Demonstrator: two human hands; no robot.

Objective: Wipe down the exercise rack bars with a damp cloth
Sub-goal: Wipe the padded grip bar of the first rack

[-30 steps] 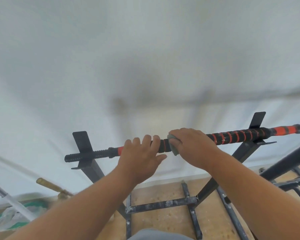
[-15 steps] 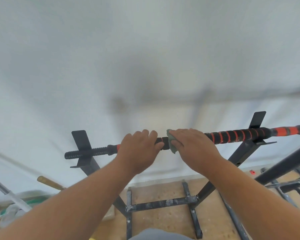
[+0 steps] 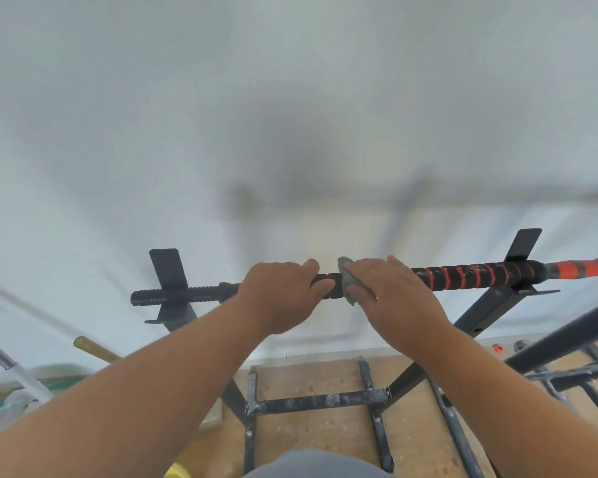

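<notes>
A black bar [image 3: 463, 278] with orange wrap lies across two black rack supports, the left support [image 3: 173, 288] and the right support [image 3: 497, 305]. My left hand [image 3: 283, 298] grips the bar left of its middle, fingers curled over the top. Just to its right, my right hand [image 3: 394, 298] holds a grey-green cloth [image 3: 346, 282] wrapped round the bar, with most of the cloth hidden under the palm. A short piece of black bar shows between the two hands.
A white wall fills the background. Below, the rack's black base frame [image 3: 325, 398] sits on a speckled tan floor [image 3: 308, 377]. More dark rack tubes [image 3: 567, 336] run at the right. At the lower left lean a wooden handle [image 3: 94, 348] and a metal pole [image 3: 7, 363].
My left hand went from loose fingers over the bar to a closed grip. My right hand with the cloth has stayed at about the same spot on the bar.
</notes>
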